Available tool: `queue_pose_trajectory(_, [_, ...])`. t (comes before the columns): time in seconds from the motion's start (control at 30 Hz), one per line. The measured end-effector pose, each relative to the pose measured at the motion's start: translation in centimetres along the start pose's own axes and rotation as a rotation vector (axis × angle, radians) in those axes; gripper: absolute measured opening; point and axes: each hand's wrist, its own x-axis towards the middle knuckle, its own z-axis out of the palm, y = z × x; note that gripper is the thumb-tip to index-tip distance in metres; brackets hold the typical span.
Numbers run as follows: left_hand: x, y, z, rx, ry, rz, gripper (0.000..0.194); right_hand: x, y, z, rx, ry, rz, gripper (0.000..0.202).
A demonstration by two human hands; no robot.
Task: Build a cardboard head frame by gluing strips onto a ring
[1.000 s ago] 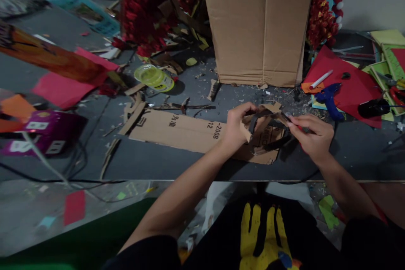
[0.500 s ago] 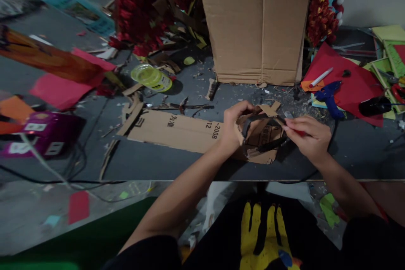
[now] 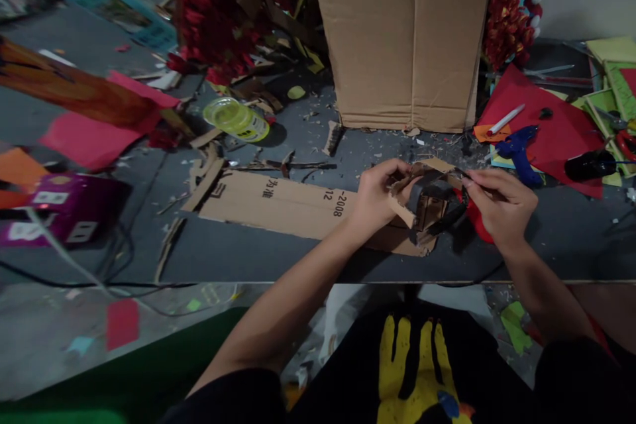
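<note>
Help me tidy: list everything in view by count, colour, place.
frame: 1, brown and black, centre
cardboard: 1, brown, beneath frame
unclear object: 1, red, beside frame
box: 1, brown, back centre
flowers: several, red, flanking box
tub: 1, yellow, left
glue gun: 1, blue, right
pen: 1, white, right
sheet: 1, red, right
papers: several, green, right
tube: 1, orange, left
paper: count unclear, pink, left
carton: 1, purple, left
packet: 1, blue, left
scraps: many, mixed, throughout
table: 1, grey, beneath
left hand: 1, bare, on frame
right hand: 1, bare, on frame
</note>
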Motion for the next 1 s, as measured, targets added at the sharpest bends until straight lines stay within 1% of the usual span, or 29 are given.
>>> queue_pose_trajectory(0.13, [0.1,0.4,-0.1,0.006,-0.006,-0.004,0.025,0.2,0.0,0.0,-0.014,-0.016,0.009,0.008])
queue_pose_trajectory(0.33, [0.2,0.5,-0.3,-0.001,-0.033,-0.024,0.025,0.3,-0.2,0.0,-0.027,-0.015,0.041,0.008])
queue_pose_trajectory(0.5, [0.2,0.5,-0.1,0.01,-0.001,0.019,0.027,0.0,0.3,-0.1,-0.06,0.008,0.097,0.005])
queue_pose_trajectory(0.57, [0.1,0.5,-0.1,0.033,0.026,0.044,0.026,-0.2,0.4,-0.1,-0.061,0.025,0.095,0.005])
queue_pose_trajectory(0.63, [0.1,0.6,-0.1,0.069,0.043,0.083,0.023,-0.3,0.5,-0.1,-0.067,0.055,0.036,0.003])
queue_pose_trajectory(0.7, [0.1,0.7,-0.2,0.104,0.03,0.144,0.02,-0.3,0.6,-0.1,-0.078,0.083,-0.053,0.006])
queue_pose_trajectory(0.8, [0.2,0.5,-0.3,0.131,-0.013,0.261,0.013,-0.2,0.7,-0.5,-0.095,0.109,-0.221,0.013])
queue_pose_trajectory(0.87, [0.3,0.3,-0.4,0.137,-0.012,0.318,0.012,-0.2,0.8,-0.9,-0.117,0.118,-0.353,0.016])
queue_pose_trajectory(0.93, [0.3,0.1,-0.4,0.136,0.024,0.333,0.015,-0.1,0.8,-1.3,-0.143,0.131,-0.47,0.019])
queue_pose_trajectory(1.0, [0.3,-0.1,-0.5,0.127,0.078,0.311,0.018,-0.2,0.8,-1.6,-0.175,0.145,-0.547,0.02])
